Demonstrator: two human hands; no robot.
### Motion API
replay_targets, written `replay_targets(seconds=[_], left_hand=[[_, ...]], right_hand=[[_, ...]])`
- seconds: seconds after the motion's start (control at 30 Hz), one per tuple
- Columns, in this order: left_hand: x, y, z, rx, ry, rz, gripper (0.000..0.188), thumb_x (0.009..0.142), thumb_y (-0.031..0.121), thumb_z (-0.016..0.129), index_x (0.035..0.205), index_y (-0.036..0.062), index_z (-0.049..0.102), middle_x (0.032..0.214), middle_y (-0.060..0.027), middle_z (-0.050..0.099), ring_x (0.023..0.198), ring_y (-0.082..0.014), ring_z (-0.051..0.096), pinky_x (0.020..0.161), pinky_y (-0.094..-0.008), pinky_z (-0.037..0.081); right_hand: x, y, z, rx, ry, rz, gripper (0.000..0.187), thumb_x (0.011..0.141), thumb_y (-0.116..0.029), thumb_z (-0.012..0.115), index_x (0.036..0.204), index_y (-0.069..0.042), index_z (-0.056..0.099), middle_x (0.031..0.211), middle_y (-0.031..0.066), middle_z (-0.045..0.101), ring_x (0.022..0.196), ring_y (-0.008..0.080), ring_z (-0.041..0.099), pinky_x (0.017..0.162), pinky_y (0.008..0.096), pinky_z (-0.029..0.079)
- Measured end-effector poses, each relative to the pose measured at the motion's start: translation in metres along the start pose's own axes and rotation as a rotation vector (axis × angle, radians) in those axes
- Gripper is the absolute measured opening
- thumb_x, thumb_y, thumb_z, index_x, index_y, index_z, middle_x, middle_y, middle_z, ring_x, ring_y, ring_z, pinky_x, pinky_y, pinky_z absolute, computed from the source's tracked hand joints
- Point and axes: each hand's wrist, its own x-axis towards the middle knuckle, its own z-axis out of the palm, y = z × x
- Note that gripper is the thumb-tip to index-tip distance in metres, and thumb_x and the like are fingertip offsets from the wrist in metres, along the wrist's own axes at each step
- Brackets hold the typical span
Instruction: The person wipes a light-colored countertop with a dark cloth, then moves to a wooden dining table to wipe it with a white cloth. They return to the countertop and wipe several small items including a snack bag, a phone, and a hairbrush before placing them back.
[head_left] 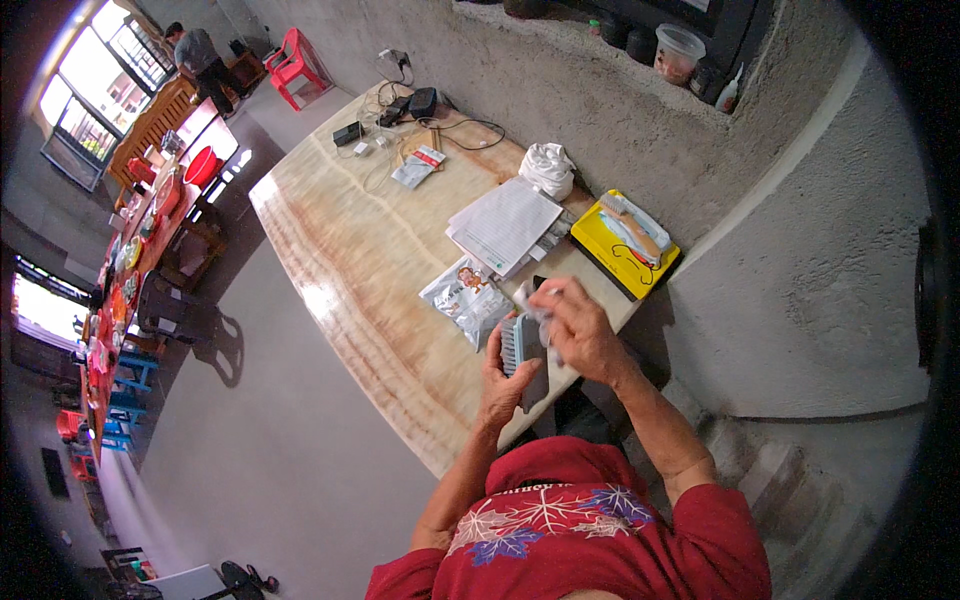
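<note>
My left hand (503, 378) is closed round a grey-blue brush (535, 375), whose pale bristles point left, toward my fingers. Above and to its right, my right hand (585, 335) pinches a crumpled whitish wipe or tissue (541, 312) close to the brush's upper end. I cannot tell whether the wipe touches the brush. A silver-white packet (468, 298) with a cartoon figure lies on the table just beyond my left hand. Behind it rests a stack of printed paper sheets (503, 222).
On the marbled table (345, 240) stand a yellow tray (607, 248) with a wooden-handled brush (640, 228), a white cloth bundle (547, 170), a small packet (418, 168) and black adapters with cables (422, 102). A red chair (292, 68) and another person (200, 62) are far off.
</note>
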Motion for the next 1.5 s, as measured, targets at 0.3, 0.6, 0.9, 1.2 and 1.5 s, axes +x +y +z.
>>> replay_targets(seconds=[0.3,0.6,0.9,1.2,1.5], left_hand=[[-0.007,0.015,0.009,0.388,-0.08,0.2,0.072,0.063,-0.001,0.063,0.13,0.0092,0.038,0.109,-0.0078,0.057,0.101,-0.0167,0.054,0.088,-0.0304,0.043],[-0.005,0.005,-0.006,0.477,-0.039,0.273,0.065,0.064,-0.001,0.064,0.125,0.0061,0.043,0.105,-0.0091,0.056,0.097,-0.0164,0.055,0.085,-0.0291,0.044],[0.005,0.024,0.005,0.741,0.023,0.244,0.073,0.067,0.006,0.071,0.131,0.0115,0.035,0.107,-0.0101,0.058,0.094,-0.0192,0.057,0.077,-0.0315,0.046],[0.032,0.017,-0.008,-0.553,0.118,-0.135,0.05,0.088,0.025,0.056,0.131,0.017,0.032,0.111,-0.0049,0.051,0.098,-0.0176,0.054,0.085,-0.0351,0.046],[0.038,0.005,-0.028,-0.773,0.058,-0.098,0.047,0.089,0.043,0.05,0.122,0.0101,0.049,0.111,-0.008,0.058,0.1,-0.025,0.056,0.09,-0.042,0.044]], right_hand=[[-0.003,0.032,-0.02,-0.174,-0.2,0.022,0.023,0.073,0.005,0.048,0.093,0.001,0.059,0.095,0.0146,0.054,0.094,0.0315,0.054,0.084,0.0377,0.044],[-0.013,-0.005,-0.003,-0.212,-0.147,-0.143,0.028,0.07,0.006,0.051,0.097,-0.001,0.059,0.101,0.0147,0.052,0.097,0.0313,0.053,0.085,0.0379,0.044],[-0.008,0.005,0.016,-0.316,-0.029,-0.076,0.026,0.072,0.005,0.052,0.097,0.0,0.057,0.1,0.0148,0.05,0.093,0.0321,0.051,0.082,0.0391,0.045],[-0.023,-0.001,0.043,-0.12,0.085,-0.13,0.035,0.07,0.002,0.056,0.105,-0.002,0.055,0.108,0.0149,0.047,0.098,0.0332,0.049,0.088,0.0399,0.042],[-0.054,-0.008,0.035,-0.414,-0.227,-0.464,0.024,0.071,-0.009,0.059,0.095,-0.004,0.059,0.102,0.0124,0.051,0.094,0.0275,0.05,0.083,0.0344,0.046]])
